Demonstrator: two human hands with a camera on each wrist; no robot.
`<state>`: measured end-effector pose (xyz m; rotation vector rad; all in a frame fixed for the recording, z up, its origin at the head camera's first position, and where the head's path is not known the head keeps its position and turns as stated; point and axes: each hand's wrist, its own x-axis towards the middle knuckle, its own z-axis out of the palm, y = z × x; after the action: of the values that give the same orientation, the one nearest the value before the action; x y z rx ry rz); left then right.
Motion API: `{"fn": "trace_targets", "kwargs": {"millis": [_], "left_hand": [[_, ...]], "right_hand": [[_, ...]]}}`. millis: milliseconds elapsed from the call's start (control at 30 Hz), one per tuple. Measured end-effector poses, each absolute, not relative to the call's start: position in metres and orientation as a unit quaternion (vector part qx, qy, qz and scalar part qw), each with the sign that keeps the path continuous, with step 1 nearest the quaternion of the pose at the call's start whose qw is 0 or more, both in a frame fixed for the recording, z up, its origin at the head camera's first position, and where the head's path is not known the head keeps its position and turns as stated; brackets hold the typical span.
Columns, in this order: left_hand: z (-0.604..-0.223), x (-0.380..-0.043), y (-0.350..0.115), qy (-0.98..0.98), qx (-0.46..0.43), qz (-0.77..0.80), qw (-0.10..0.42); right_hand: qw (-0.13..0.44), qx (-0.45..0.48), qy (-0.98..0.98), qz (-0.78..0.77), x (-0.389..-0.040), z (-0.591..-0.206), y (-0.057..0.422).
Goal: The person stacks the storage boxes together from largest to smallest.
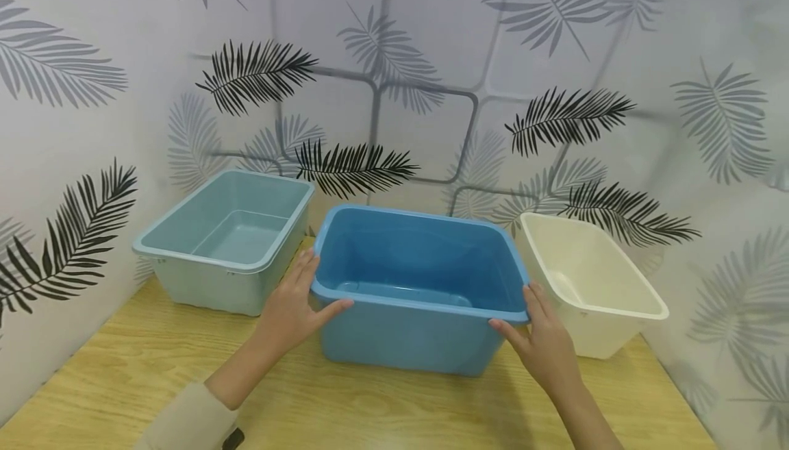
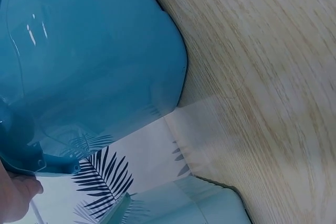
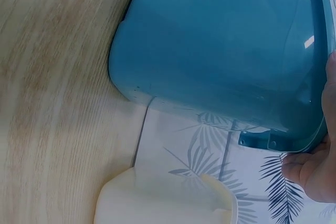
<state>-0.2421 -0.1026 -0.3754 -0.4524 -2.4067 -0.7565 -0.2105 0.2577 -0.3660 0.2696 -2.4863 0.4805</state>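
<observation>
A blue plastic tub [image 1: 409, 333] stands upright on the wooden table, its hollow facing up and nothing seen inside. At its front left corner, my left hand [image 1: 292, 313] grips the rim, thumb along the front edge and fingers on the left side. My right hand [image 1: 548, 344] holds the front right corner, thumb at the front and fingers along the right side. Both wrist views show fingers [image 2: 26, 190] bent at the rim's underside, next to the tub's outer wall. In the right wrist view, the fingers [image 3: 296, 170] sit beside a small notched tab under the rim.
A pale green tub [image 1: 209, 282] stands at the left, near the wall. To the right is a cream tub [image 1: 607, 333], close beside the blue one. Behind them rises a wall [image 1: 431, 46] with leaf patterns. The wooden table [image 1: 370, 412] extends toward me.
</observation>
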Motion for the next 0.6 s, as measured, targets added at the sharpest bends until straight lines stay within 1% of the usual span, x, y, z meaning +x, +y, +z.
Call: {"fn": "trace_targets", "kwargs": {"millis": [333, 600], "left_hand": [[-0.3762, -0.2391, -0.1044, -0.896, -0.177, -0.279, 0.297], [-0.3748, -0.2392, -0.1056, -0.896, -0.191, -0.262, 0.302]], "right_hand": [[0.296, 0.101, -0.931, 0.191, -0.2063, -0.3672, 0.2556], [0.271, 0.102, -0.932, 0.216, -0.2048, -0.3667, 0.2566]]}}
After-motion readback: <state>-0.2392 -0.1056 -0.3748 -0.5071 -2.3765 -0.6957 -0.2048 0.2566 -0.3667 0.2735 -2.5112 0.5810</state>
